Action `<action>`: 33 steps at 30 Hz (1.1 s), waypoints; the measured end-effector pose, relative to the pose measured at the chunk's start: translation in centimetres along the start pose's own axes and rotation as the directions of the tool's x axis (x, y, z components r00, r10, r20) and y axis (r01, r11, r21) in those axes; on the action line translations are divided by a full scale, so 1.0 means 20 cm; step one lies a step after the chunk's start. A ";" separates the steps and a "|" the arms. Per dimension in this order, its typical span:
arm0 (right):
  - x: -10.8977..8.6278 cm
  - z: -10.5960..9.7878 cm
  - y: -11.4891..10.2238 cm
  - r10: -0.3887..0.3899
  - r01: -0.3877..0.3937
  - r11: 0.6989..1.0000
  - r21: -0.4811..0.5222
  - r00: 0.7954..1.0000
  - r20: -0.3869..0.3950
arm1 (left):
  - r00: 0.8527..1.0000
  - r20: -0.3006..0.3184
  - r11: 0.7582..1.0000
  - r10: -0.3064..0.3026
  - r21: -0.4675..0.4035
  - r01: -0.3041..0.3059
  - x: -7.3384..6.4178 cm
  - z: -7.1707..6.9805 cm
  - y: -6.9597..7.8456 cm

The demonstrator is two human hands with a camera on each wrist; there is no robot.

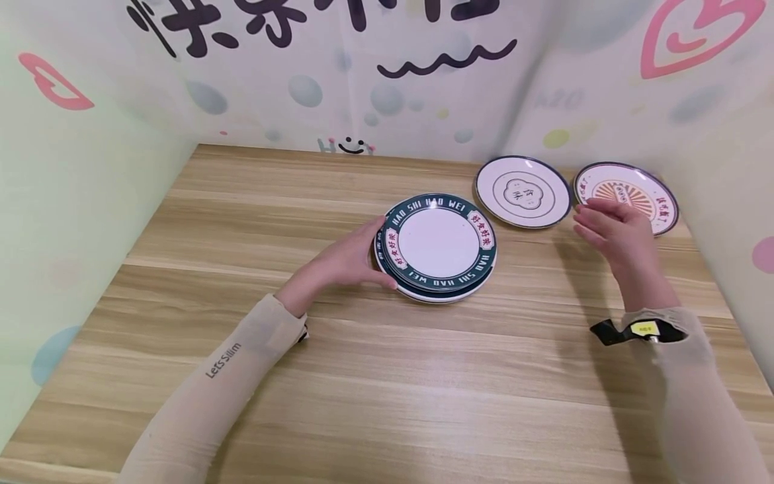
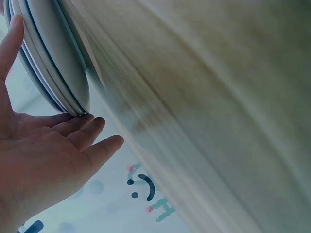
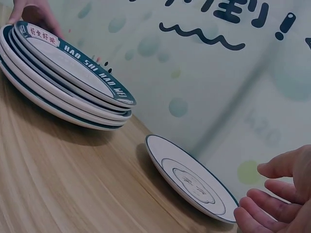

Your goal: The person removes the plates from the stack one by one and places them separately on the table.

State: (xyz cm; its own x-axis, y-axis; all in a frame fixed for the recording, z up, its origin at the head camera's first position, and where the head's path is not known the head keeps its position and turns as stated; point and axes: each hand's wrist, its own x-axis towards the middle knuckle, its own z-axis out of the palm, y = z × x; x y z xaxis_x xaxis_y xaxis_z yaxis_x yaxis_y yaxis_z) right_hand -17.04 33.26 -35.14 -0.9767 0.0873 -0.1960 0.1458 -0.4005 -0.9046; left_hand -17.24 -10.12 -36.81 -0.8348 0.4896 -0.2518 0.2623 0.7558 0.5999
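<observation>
Head view: left hand [image 1: 346,261], fingers apart, touches the plate stack [image 1: 438,240] on the table [image 1: 423,383]; right hand [image 1: 624,238], thumb and fingers parted, holds nothing near the sunburst plate [image 1: 631,187]; steadying well calls for even, gentle rim pressure.

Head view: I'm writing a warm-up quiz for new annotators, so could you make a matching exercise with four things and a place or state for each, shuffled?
1. plate stack
2. sunburst plate
3. flower-outline plate
4. left hand

A. rightmost of the plates
B. touching the stack's left edge
C. dark green, lettered rim on top
D. between the stack and another plate

Pairs: 1-C, 2-A, 3-D, 4-B
</observation>
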 end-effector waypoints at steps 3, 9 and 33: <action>0.00 0.04 0.02 -0.008 0.008 0.999 -0.040 1.000 0.017 | 1.000 -0.001 1.000 -0.002 -0.008 0.002 0.00 0.00 0.00; 0.00 0.12 0.05 -0.002 0.006 0.993 -0.122 0.999 0.034 | 1.000 0.004 1.000 -0.011 -0.017 0.011 -0.01 -0.01 0.01; 0.02 0.35 0.17 0.087 -0.040 0.904 -0.425 0.992 0.093 | 1.000 0.000 1.000 -0.001 -0.014 0.001 -0.01 -0.01 0.01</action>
State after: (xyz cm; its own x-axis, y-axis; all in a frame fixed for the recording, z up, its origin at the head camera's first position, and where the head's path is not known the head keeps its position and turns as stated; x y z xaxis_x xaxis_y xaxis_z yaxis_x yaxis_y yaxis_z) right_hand -18.03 25.56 -35.59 -0.9707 -0.0328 -0.2382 0.2376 0.0220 -0.9711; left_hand -17.01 -10.08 -36.51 -0.8354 0.4884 -0.2523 0.2546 0.7504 0.6100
